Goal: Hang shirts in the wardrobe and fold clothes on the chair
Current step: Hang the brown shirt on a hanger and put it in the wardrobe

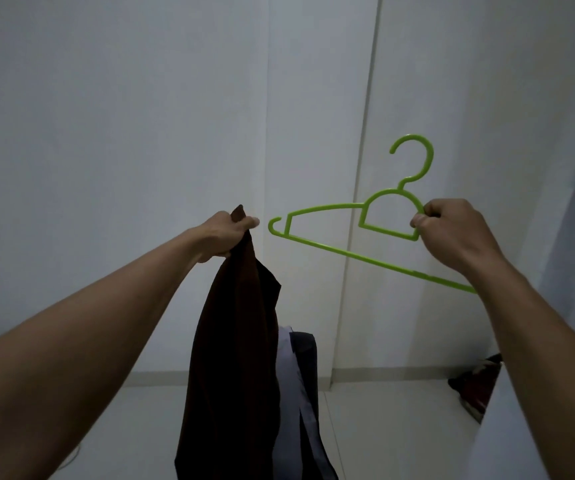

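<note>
My left hand (225, 235) is raised in front of me and grips the top of a dark brown shirt (234, 341), which hangs straight down from it. My right hand (452, 233) holds a bright green plastic hanger (358, 251) near its neck, hook pointing up. The hanger's left tip is close to my left hand, a short gap apart from the shirt. Below and behind the brown shirt lie a pale lilac garment (287, 382) and a dark grey garment (305, 358); what they rest on is hidden.
A plain white wall (123, 133) with vertical panel seams fills the view ahead. A pale floor (383, 427) runs below it. A dark red and black item (476, 386) lies on the floor at the right, partly hidden by my right arm.
</note>
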`<state>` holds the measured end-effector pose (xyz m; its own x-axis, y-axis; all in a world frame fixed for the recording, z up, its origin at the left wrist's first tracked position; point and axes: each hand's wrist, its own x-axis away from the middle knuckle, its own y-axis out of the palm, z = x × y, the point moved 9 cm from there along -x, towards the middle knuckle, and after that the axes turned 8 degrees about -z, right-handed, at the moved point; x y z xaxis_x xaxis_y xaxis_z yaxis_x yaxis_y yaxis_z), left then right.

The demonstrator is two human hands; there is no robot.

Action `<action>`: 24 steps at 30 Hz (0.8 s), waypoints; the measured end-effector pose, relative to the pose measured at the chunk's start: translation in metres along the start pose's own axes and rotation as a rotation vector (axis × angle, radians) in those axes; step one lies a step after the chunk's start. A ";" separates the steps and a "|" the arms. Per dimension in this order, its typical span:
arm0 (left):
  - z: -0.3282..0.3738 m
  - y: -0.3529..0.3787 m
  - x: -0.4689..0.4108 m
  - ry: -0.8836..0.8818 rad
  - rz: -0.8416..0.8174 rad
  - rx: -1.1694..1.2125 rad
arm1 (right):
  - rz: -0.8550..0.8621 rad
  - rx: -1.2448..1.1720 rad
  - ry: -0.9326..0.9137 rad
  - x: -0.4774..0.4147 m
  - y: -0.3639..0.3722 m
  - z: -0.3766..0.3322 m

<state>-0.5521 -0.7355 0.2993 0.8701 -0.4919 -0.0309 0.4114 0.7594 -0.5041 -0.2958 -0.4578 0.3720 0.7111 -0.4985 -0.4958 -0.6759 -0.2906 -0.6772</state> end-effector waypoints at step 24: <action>0.054 0.009 -0.002 0.098 -0.117 -0.022 | -0.090 0.071 -0.156 -0.047 0.008 -0.010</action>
<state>-0.5351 -0.7049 0.3420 0.7853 -0.6168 -0.0543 0.5016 0.6851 -0.5282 -0.3366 -0.4444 0.3956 0.7934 -0.3387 -0.5058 -0.5966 -0.2678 -0.7565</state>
